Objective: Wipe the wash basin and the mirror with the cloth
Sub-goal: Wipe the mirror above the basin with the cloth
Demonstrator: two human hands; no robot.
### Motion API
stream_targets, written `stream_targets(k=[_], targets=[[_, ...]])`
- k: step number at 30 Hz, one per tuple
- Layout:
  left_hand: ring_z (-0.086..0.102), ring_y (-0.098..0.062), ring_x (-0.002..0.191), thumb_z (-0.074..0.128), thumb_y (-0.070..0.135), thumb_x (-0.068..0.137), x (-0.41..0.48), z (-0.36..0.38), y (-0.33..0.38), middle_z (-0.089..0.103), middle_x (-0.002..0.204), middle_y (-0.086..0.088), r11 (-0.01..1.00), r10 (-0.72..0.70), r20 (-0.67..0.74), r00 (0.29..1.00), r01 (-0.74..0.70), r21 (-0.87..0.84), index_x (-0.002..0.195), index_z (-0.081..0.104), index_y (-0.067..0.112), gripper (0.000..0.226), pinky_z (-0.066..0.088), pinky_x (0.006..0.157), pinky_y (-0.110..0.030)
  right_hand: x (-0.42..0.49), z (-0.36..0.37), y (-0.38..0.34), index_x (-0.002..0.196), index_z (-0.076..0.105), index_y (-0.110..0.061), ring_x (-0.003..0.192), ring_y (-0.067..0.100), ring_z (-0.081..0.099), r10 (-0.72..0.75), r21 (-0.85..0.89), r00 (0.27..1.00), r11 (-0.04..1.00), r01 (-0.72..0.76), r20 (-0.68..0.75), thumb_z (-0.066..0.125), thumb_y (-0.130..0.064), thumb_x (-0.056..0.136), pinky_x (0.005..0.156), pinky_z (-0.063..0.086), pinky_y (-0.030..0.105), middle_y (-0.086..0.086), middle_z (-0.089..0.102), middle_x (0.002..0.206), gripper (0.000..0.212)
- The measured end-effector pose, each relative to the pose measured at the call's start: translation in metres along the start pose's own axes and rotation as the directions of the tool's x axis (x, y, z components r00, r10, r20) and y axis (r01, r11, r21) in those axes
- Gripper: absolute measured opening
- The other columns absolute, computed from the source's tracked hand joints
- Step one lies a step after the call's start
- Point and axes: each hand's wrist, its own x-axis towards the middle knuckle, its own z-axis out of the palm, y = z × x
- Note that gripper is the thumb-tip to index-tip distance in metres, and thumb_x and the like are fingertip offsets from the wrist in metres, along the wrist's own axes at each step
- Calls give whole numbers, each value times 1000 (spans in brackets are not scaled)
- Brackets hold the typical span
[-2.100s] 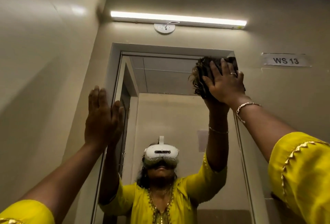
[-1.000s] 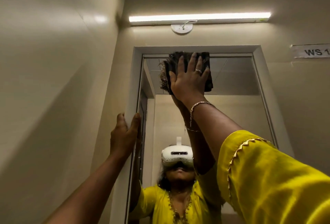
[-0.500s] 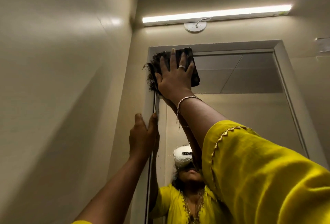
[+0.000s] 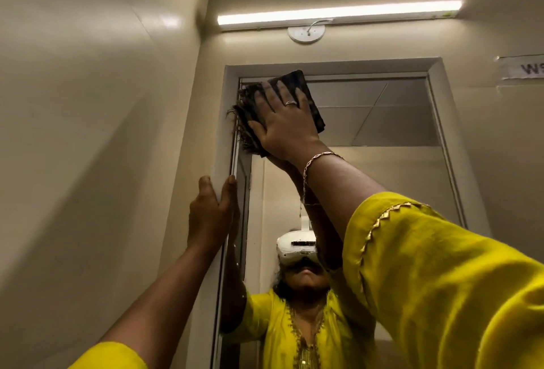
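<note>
A tall mirror (image 4: 382, 121) in a pale frame hangs on the wall ahead. My right hand (image 4: 284, 122) lies flat on a dark folded cloth (image 4: 306, 94) with a frayed edge, pressing it against the mirror's top left corner. My left hand (image 4: 210, 214) rests with fingers apart on the mirror's left frame, lower down, holding nothing. The mirror reflects a person in a yellow top with both arms raised. The wash basin is out of view.
A lit tube light (image 4: 338, 15) and a round white fitting (image 4: 306, 33) sit above the mirror. A beige side wall (image 4: 103, 133) stands close on the left. A paper label (image 4: 524, 69) is stuck to the wall at the right.
My right hand has slid the cloth leftward along the top of the mirror, from the right corner to the left corner. My left hand has stayed on the left frame.
</note>
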Motion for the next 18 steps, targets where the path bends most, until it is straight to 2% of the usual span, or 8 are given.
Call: stream_targets(k=[7, 11, 15, 18], targets=[[45, -9, 54, 41, 33, 92, -3, -1, 4, 41, 62, 0, 1000, 3, -10, 1000, -3, -5, 126, 35, -2, 49, 33, 47, -19, -23, -5, 49, 148, 12, -23, 145, 27, 2, 71, -12, 997, 997, -71, -24, 24, -47, 96, 115, -1, 47, 3, 6, 158, 58], [40, -10, 51, 41, 32, 93, -4, -1, 4, 38, 60, 0, 1000, -5, -20, 1000, 5, 5, 119, 38, -4, 45, 30, 46, -18, -36, -9, 85, 148, 14, -24, 145, 27, 3, 123, -21, 992, 992, -124, -34, 26, -48, 96, 115, 1, 47, 2, 7, 158, 58], [38, -9, 50, 41, 32, 93, -5, 0, 5, 36, 60, 1, 1000, 0, -31, 1000, 0, 10, 121, 37, -8, 50, 32, 45, -18, -54, -13, 122, 147, 17, -26, 144, 28, 6, 207, -51, 977, 977, -209, -48, 17, -53, 87, 115, 4, 47, 1, 8, 158, 66], [37, -11, 49, 41, 33, 93, -4, -1, 5, 35, 60, 0, 1000, 4, -36, 999, -3, 28, 119, 38, -9, 49, 34, 38, -14, -65, -18, 146, 147, 18, -26, 144, 29, 7, 265, -63, 963, 962, -267, -42, 15, -54, 83, 115, 5, 48, 1, 9, 157, 69]])
